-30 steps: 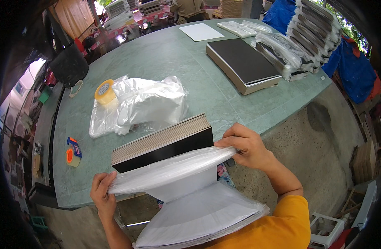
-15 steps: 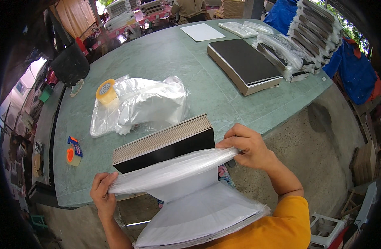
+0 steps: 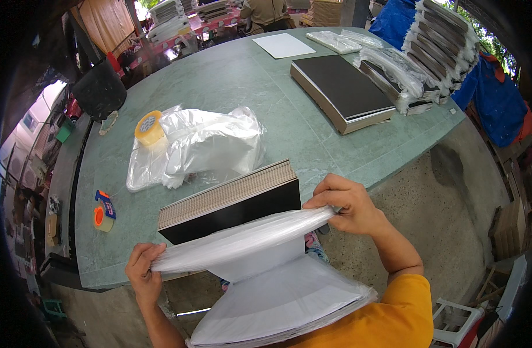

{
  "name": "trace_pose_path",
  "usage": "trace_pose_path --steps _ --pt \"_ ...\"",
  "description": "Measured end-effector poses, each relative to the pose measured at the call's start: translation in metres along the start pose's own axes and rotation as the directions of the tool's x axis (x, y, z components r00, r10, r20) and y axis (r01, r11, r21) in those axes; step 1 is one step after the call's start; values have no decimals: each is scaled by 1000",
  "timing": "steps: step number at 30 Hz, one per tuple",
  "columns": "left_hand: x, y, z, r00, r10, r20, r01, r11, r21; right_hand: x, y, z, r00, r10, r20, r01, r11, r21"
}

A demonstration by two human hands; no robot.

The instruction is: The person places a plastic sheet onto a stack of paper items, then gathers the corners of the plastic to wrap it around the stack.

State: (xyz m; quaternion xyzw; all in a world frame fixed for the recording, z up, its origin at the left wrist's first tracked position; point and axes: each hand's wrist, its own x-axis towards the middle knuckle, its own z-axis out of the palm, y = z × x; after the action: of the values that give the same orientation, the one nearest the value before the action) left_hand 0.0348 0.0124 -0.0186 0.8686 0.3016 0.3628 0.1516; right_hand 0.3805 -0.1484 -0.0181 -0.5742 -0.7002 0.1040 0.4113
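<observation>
Both hands [image 3: 144, 271] had the plastic sheets [image 3: 248, 240] by the ends!
There ran the bundle's upper edge, slung right between the two sets of fingers [image 3: 322, 200]: the left hand pinched the left corner, the right hand [image 3: 354, 210] pinched the right one, higher up, each set closed down to the thickness of the plastic. Below, the sheets narrowed, then fanned out against the yellow shirt [image 3: 387, 316]. Just beyond them sat a black-sided stack of boards [image 3: 231, 200] at the near edge of the tabletop [image 3: 208, 75], and past it a tape roll [image 3: 149, 127] rested on clear bags [image 3: 216, 139].
</observation>
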Motion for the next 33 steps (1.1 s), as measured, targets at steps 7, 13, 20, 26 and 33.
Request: trace_pose_path --steps 7,13,20,26,33 --pt "0 -1 -1 1000 11 5 -11 1000 -19 0 -1 -2 1000 0 6 -1 999 48" --pt "-3 -7 0 1000 -22 0 22 997 -75 0 1 -1 1000 24 11 -25 997 74" --pt "-57 -78 17 789 130 600 522 372 -767 -29 69 33 774 45 631 -627 188 756" --pt "-192 -152 124 220 -135 966 904 -344 -254 -165 149 145 326 472 819 -892 -134 432" --pt "-177 -149 110 307 -376 874 532 830 170 -123 140 112 629 557 542 -516 821 -245"
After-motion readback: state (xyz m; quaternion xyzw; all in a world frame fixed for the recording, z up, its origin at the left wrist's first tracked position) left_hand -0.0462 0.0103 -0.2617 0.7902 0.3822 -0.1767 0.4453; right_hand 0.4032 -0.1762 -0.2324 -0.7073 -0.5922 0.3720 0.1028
